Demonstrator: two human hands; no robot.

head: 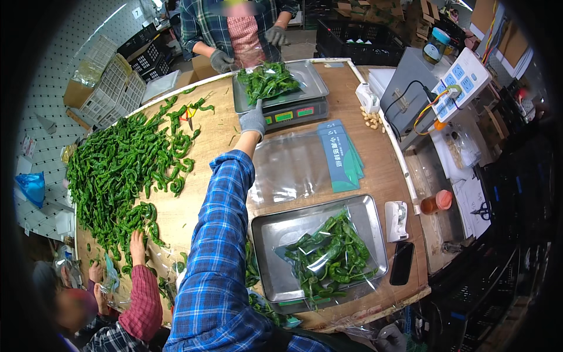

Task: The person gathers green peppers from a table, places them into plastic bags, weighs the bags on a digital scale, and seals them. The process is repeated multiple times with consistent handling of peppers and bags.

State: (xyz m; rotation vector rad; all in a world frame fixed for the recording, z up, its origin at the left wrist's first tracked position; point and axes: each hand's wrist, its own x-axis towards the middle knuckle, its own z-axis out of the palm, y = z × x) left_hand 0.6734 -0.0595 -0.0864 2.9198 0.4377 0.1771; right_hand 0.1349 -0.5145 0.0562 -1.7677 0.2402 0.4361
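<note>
My left hand [255, 119], in a grey glove, reaches across the table to a digital scale [299, 112]. Its index finger points up at the front edge of the metal tray [314, 81] on the scale, close to a clear bag of green peppers [268, 81]. Nothing shows in that hand. At the bottom edge, my right hand [390, 338], also gloved, is only partly visible; its fingers are unclear. Below the scale lie flat clear plastic bags [286, 169] with printed teal header panels [338, 154]. A nearer metal tray [272, 233] bears another filled pepper bag [330, 255].
Loose green peppers [118, 176] form a large pile at left, near red-and-yellow-handled snips [189, 115]. Co-workers stand opposite [246, 35] and at lower left [140, 308]. Tape dispensers [396, 221] [367, 97], a phone [401, 264] and a power strip [462, 83] are at right.
</note>
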